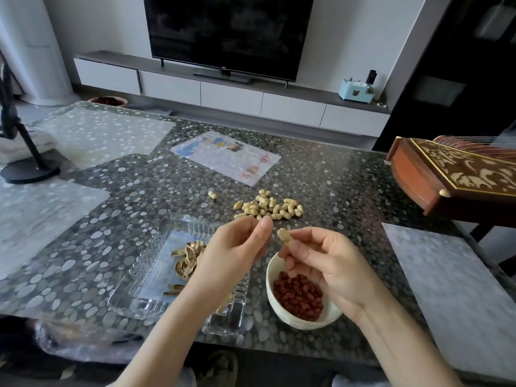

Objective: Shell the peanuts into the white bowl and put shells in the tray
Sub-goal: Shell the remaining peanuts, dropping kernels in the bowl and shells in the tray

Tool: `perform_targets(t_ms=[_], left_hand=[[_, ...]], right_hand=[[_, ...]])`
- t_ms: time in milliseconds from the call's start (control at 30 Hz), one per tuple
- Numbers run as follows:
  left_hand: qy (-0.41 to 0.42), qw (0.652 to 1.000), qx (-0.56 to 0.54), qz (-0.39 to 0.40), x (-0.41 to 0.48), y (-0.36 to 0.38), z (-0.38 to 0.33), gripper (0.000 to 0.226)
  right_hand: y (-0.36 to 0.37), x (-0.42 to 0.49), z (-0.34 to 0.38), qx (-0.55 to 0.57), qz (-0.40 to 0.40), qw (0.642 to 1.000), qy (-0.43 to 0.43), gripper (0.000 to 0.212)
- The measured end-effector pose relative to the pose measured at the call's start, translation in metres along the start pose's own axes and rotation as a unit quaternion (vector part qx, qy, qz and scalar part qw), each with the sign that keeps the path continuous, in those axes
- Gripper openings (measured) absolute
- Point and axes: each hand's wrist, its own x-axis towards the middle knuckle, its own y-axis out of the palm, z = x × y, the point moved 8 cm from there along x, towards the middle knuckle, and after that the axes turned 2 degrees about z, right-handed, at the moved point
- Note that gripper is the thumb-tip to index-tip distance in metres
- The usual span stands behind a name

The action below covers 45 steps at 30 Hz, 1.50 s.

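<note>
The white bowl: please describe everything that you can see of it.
The white bowl is round, smooth and glossy, seemingly ceramic. It stands upright on the pebble-patterned table, just right of the glass tray; whether they touch is unclear. Red-brown shelled peanuts cover its bottom, well below the rim. The right hand, holding a peanut, hides its far rim; contact cannot be judged.

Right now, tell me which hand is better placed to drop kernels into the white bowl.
Right. The right hand pinches the peanut above the white bowl; the left hand hangs over the glass tray, better suited to shells.
</note>
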Motion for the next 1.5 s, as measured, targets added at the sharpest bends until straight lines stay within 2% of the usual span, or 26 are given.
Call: perform_targets(t_ms=[133, 267, 400, 500, 667, 867, 1000, 1267, 1400, 1500], left_hand=[[-0.008, 0.998, -0.009, 0.068, -0.004, 0.025, -0.002, 0.049], [-0.025, 0.989, -0.085, 0.118, -0.003, 0.042, -0.002, 0.051], [-0.044, 0.98, -0.119, 0.151, -0.004, 0.058, 0.001, 0.053], [-0.065, 0.972, -0.144, 0.172, -0.005, 0.068, 0.003, 0.032], [-0.08, 0.959, -0.183, 0.2, -0.007, 0.078, 0.003, 0.025], [-0.069, 0.964, -0.18, 0.184, -0.007, 0.088, 0.003, 0.029], [-0.07, 0.977, -0.101, 0.175, -0.006, 0.088, 0.003, 0.035], [-0.021, 0.995, -0.034, 0.093, -0.003, 0.068, -0.008, 0.033], [0.008, 0.997, -0.011, 0.074, -0.002, 0.064, -0.011, 0.035], [-0.003, 0.995, -0.006, 0.102, -0.001, 0.066, -0.007, 0.036]], right_hand=[[-0.011, -0.021, 0.012, -0.155, -0.065, 0.981, -0.1, 0.024], [-0.028, -0.031, 0.02, -0.2, -0.097, 0.963, -0.152, 0.021], [-0.034, -0.035, 0.022, -0.26, -0.087, 0.947, -0.166, 0.02], [-0.041, -0.036, 0.021, -0.238, -0.085, 0.954, -0.163, 0.022], [-0.051, -0.039, 0.024, -0.215, -0.105, 0.953, -0.185, 0.025], [-0.047, -0.039, 0.021, -0.239, -0.109, 0.941, -0.216, 0.021], [-0.043, -0.039, 0.023, -0.287, -0.131, 0.914, -0.255, 0.028], [-0.038, -0.04, 0.023, -0.362, -0.168, 0.873, -0.281, 0.029], [-0.038, -0.033, 0.012, -0.372, -0.152, 0.882, -0.248, 0.028], [-0.03, -0.029, 0.009, -0.37, -0.099, 0.895, -0.228, 0.029]])
